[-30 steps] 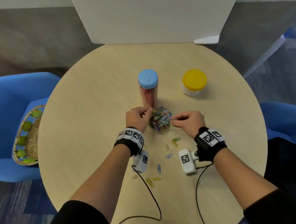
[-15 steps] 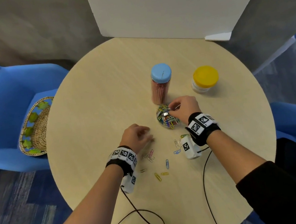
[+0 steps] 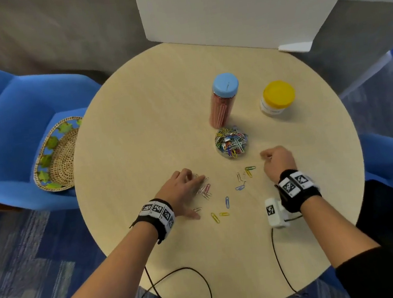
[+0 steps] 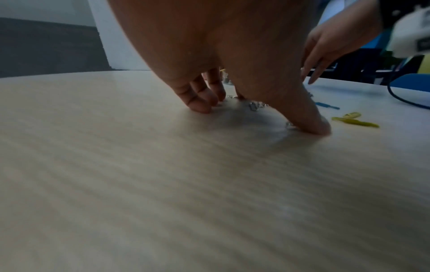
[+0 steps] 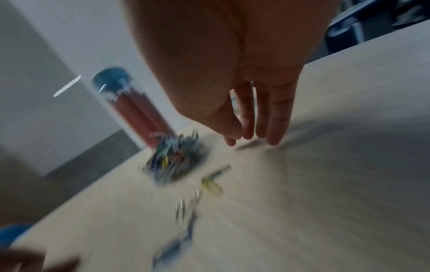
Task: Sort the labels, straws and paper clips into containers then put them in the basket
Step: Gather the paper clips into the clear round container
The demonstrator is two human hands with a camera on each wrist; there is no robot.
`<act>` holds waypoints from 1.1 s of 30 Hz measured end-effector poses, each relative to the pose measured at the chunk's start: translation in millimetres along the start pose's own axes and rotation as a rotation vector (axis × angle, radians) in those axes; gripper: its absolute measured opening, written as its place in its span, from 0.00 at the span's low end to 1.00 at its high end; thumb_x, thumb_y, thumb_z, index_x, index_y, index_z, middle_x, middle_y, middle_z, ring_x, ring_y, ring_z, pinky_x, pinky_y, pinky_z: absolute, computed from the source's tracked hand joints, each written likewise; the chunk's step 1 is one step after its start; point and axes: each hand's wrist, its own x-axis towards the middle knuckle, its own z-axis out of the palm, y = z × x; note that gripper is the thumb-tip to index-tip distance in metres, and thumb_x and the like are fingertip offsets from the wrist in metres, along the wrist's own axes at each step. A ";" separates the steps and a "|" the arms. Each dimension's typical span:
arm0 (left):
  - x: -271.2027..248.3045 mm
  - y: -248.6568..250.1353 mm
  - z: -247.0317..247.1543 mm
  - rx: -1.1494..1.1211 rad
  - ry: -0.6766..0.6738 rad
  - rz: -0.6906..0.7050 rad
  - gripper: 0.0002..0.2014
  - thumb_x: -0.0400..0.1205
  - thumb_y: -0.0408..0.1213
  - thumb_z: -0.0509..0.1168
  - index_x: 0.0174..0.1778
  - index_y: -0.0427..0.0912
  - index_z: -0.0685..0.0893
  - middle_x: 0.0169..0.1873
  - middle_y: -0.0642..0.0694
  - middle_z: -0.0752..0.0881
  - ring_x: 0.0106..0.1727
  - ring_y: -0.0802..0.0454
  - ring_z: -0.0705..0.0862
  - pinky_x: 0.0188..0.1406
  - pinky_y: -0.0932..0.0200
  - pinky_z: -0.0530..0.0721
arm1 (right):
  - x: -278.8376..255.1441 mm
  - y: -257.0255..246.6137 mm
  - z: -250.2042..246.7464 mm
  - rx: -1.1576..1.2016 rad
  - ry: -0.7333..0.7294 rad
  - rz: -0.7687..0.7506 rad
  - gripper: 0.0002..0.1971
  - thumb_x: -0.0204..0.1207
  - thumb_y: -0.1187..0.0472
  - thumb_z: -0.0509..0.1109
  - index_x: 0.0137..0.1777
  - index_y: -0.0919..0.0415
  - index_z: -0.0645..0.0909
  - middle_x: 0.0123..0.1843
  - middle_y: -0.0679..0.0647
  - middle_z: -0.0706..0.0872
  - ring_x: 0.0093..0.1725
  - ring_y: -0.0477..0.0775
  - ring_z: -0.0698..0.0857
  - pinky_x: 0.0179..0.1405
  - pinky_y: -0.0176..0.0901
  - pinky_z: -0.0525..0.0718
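Observation:
A low clear container (image 3: 232, 142), heaped with coloured paper clips, stands mid-table. Behind it is a tall blue-lidded jar (image 3: 223, 100) of red straws, with a yellow-lidded jar (image 3: 277, 98) to its right. Several loose paper clips (image 3: 226, 202) lie scattered in front. My left hand (image 3: 196, 191) is spread over a small cluster of pink and silver clips (image 3: 205, 189). In the left wrist view its fingertips (image 4: 202, 106) touch the table and the thumb presses beside a silver clip (image 4: 289, 125). My right hand (image 3: 265, 157) hovers right of the clips, fingers relaxed, holding nothing visible; the right wrist view is blurred.
A woven basket (image 3: 52, 162) with a green leaf rim sits on the blue chair (image 3: 0, 129) left of the round table (image 3: 135, 107). A white board (image 3: 234, 6) stands at the table's far edge. Wrist-camera cables (image 3: 181, 270) trail over the near edge.
My left hand came back from the container to the loose clips at the front left. My right hand reached over the container, then drew back to the right.

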 end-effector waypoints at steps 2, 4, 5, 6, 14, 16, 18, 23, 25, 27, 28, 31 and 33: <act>-7.8 1.2 7.2 -0.041 0.045 -0.024 0.52 0.64 0.63 0.78 0.82 0.56 0.62 0.69 0.46 0.66 0.65 0.47 0.70 0.67 0.50 0.78 | -24.5 -1.2 17.6 -0.110 -0.072 -0.110 0.24 0.76 0.77 0.60 0.70 0.61 0.82 0.69 0.59 0.78 0.67 0.61 0.78 0.70 0.48 0.75; -13.9 0.7 17.3 -0.108 0.116 -0.024 0.43 0.67 0.59 0.78 0.78 0.55 0.71 0.66 0.45 0.70 0.61 0.46 0.73 0.64 0.50 0.79 | -47.6 -6.3 34.7 -0.187 -0.129 -0.271 0.29 0.74 0.80 0.58 0.73 0.61 0.79 0.69 0.57 0.74 0.66 0.59 0.74 0.71 0.47 0.74; -16.4 -0.2 22.2 -0.148 0.153 -0.019 0.37 0.69 0.56 0.78 0.75 0.54 0.76 0.65 0.44 0.72 0.59 0.45 0.75 0.63 0.49 0.80 | -57.4 -7.8 41.7 -0.204 -0.165 -0.332 0.29 0.74 0.80 0.58 0.73 0.60 0.79 0.68 0.56 0.74 0.65 0.57 0.73 0.70 0.46 0.74; -18.6 -1.2 25.8 -0.194 0.189 -0.015 0.32 0.71 0.53 0.77 0.71 0.54 0.81 0.64 0.43 0.74 0.57 0.45 0.77 0.61 0.48 0.81 | -65.0 -7.8 47.4 -0.212 -0.207 -0.379 0.28 0.75 0.79 0.59 0.73 0.60 0.80 0.67 0.55 0.75 0.65 0.56 0.74 0.70 0.45 0.75; -22.7 3.8 26.5 -0.358 0.312 -0.170 0.31 0.79 0.43 0.71 0.79 0.45 0.72 0.67 0.43 0.74 0.61 0.46 0.79 0.68 0.54 0.79 | -72.4 7.8 36.5 -0.205 -0.227 -0.307 0.32 0.74 0.56 0.74 0.79 0.61 0.73 0.67 0.53 0.74 0.62 0.53 0.79 0.68 0.43 0.78; -17.9 9.3 26.5 -0.337 0.303 -0.218 0.33 0.79 0.46 0.71 0.80 0.44 0.69 0.72 0.42 0.67 0.67 0.46 0.72 0.72 0.55 0.73 | -83.2 3.4 40.6 -0.154 -0.305 -0.329 0.40 0.68 0.51 0.80 0.79 0.59 0.72 0.64 0.50 0.72 0.59 0.50 0.78 0.64 0.40 0.78; -13.1 17.6 28.5 -0.230 0.291 -0.165 0.27 0.81 0.47 0.67 0.76 0.46 0.71 0.72 0.40 0.66 0.68 0.43 0.71 0.72 0.48 0.75 | -98.6 -2.4 51.2 -0.084 -0.391 -0.365 0.43 0.64 0.50 0.83 0.79 0.57 0.71 0.61 0.47 0.71 0.54 0.46 0.78 0.58 0.32 0.78; -6.1 33.0 28.0 -0.173 0.264 0.021 0.19 0.87 0.43 0.59 0.75 0.49 0.76 0.68 0.40 0.73 0.64 0.42 0.74 0.66 0.50 0.76 | -113.2 -4.0 68.2 0.041 -0.395 -0.327 0.46 0.62 0.62 0.86 0.81 0.62 0.69 0.57 0.48 0.71 0.43 0.38 0.76 0.43 0.18 0.77; -8.2 32.7 27.1 -0.210 0.260 0.049 0.19 0.88 0.45 0.57 0.75 0.47 0.76 0.68 0.41 0.73 0.63 0.43 0.74 0.67 0.50 0.74 | -114.5 -3.0 70.5 0.046 -0.343 -0.268 0.47 0.62 0.64 0.85 0.82 0.62 0.67 0.56 0.49 0.71 0.39 0.40 0.75 0.38 0.20 0.77; -13.4 30.7 30.8 -0.205 0.255 0.047 0.27 0.86 0.54 0.58 0.78 0.45 0.71 0.69 0.42 0.71 0.65 0.44 0.72 0.69 0.49 0.74 | -116.2 -3.1 73.4 0.083 -0.288 -0.220 0.47 0.63 0.65 0.85 0.81 0.63 0.67 0.55 0.51 0.72 0.36 0.44 0.76 0.36 0.21 0.78; -15.7 29.9 34.3 -0.154 0.234 0.047 0.36 0.81 0.62 0.59 0.80 0.45 0.66 0.71 0.42 0.70 0.67 0.44 0.71 0.72 0.49 0.73 | -116.9 -4.1 75.5 0.116 -0.269 -0.205 0.46 0.62 0.65 0.85 0.81 0.64 0.68 0.55 0.52 0.72 0.36 0.46 0.77 0.36 0.22 0.80; -19.4 35.0 43.1 -0.019 0.174 0.028 0.53 0.68 0.73 0.63 0.83 0.44 0.60 0.74 0.42 0.66 0.70 0.44 0.68 0.74 0.51 0.69 | -117.7 -13.0 82.4 0.167 -0.252 -0.195 0.45 0.63 0.65 0.86 0.80 0.65 0.69 0.55 0.52 0.73 0.39 0.48 0.80 0.39 0.21 0.81; -16.0 41.6 44.4 -0.070 0.225 0.004 0.45 0.71 0.66 0.68 0.81 0.46 0.66 0.72 0.41 0.68 0.68 0.43 0.69 0.72 0.49 0.73 | -116.4 -18.8 86.9 0.177 -0.227 -0.204 0.44 0.65 0.63 0.85 0.80 0.65 0.68 0.55 0.52 0.74 0.40 0.48 0.80 0.39 0.21 0.81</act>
